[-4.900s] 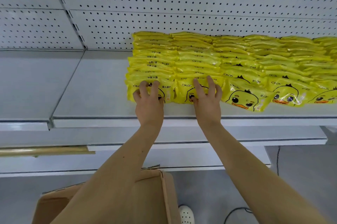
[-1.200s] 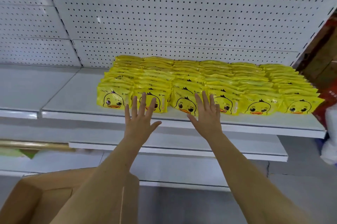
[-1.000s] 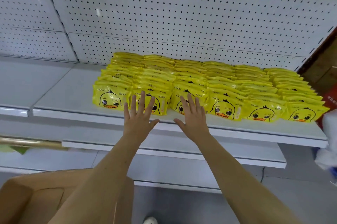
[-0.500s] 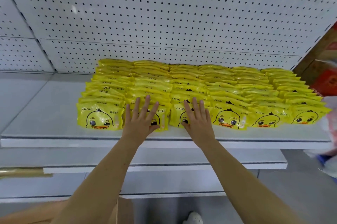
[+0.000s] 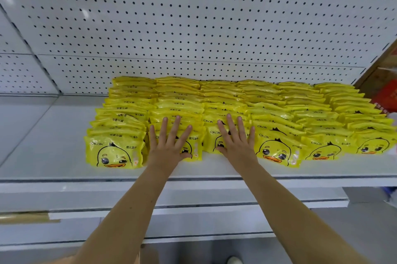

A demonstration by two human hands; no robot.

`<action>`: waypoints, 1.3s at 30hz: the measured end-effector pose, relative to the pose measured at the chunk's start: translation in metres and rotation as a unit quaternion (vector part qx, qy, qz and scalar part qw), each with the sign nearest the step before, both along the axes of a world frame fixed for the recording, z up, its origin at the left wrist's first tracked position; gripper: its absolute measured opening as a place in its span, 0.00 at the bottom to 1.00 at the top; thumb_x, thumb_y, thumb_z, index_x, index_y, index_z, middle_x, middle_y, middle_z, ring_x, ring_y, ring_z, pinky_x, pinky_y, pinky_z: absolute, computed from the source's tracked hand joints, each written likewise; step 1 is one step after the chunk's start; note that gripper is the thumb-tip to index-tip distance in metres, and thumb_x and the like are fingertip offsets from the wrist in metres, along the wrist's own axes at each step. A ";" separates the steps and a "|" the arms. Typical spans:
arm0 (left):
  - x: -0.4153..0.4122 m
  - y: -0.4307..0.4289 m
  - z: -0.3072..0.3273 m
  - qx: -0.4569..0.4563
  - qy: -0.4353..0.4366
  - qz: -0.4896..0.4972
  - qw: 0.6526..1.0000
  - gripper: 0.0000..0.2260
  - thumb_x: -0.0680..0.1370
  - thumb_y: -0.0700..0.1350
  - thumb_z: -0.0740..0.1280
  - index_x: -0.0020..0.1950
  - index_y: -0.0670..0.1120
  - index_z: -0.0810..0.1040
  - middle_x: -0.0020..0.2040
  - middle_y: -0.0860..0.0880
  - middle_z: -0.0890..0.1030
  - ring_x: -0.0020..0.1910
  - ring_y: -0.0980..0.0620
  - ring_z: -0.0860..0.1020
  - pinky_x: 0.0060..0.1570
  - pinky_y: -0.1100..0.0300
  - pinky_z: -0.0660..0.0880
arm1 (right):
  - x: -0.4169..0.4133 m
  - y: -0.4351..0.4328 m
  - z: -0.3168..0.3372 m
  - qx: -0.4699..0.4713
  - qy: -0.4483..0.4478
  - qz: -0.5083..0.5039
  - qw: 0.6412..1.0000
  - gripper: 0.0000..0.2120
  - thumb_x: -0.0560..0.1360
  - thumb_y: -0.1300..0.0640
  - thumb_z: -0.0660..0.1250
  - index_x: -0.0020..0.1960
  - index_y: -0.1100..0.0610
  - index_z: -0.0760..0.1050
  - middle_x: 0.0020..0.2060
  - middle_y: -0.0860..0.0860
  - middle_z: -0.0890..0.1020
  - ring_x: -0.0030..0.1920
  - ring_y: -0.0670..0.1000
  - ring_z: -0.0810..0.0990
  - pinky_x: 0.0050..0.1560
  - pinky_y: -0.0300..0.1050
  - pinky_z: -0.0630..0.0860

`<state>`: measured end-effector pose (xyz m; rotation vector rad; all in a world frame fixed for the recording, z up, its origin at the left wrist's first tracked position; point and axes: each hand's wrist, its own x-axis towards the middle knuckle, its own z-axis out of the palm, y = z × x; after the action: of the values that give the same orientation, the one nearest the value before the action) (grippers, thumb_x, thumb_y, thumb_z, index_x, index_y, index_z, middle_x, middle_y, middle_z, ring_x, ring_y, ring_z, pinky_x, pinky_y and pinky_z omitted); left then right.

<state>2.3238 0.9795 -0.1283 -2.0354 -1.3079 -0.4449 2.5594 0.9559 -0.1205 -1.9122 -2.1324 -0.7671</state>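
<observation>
Head view: your left grip (image 5: 169,145) & right grip (image 5: 236,143) were both released, fingers straight, lying flat on the front of the yellow glossy plastic duck-print packs (image 5: 268,100), 2nd & 3rd rows from left. Packs looked light, soft and slick, so prob. best pinched by the sides. They sat in tight rows on the white metal shelf (image 5: 43,145), near its front edge, w/ the white pegboard back panel (image 5: 193,27) behind.

Left arm (image 5: 131,210) and right arm (image 5: 287,207) stretched forward, bare, nearly straight. My left hand (image 5: 169,145) lay flat, palm down, fingers straight and spread. My right hand (image 5: 237,143) the same, just beside it, not touching
</observation>
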 end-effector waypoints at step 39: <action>0.007 -0.007 0.026 -0.082 0.011 0.009 0.997 0.48 0.56 0.75 0.67 0.73 0.57 0.63 0.73 0.46 0.67 0.70 0.37 0.67 0.60 0.33 0.68 | 0.005 -0.012 0.014 0.002 -0.022 0.024 0.999 0.40 0.69 0.34 0.66 0.75 0.50 0.58 0.74 0.55 0.62 0.73 0.61 0.61 0.67 0.64 0.65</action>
<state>2.3311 0.9728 -0.1020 -2.1555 -1.3877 -0.3156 2.5646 0.9441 -0.1067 -1.8514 -2.1929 -0.8117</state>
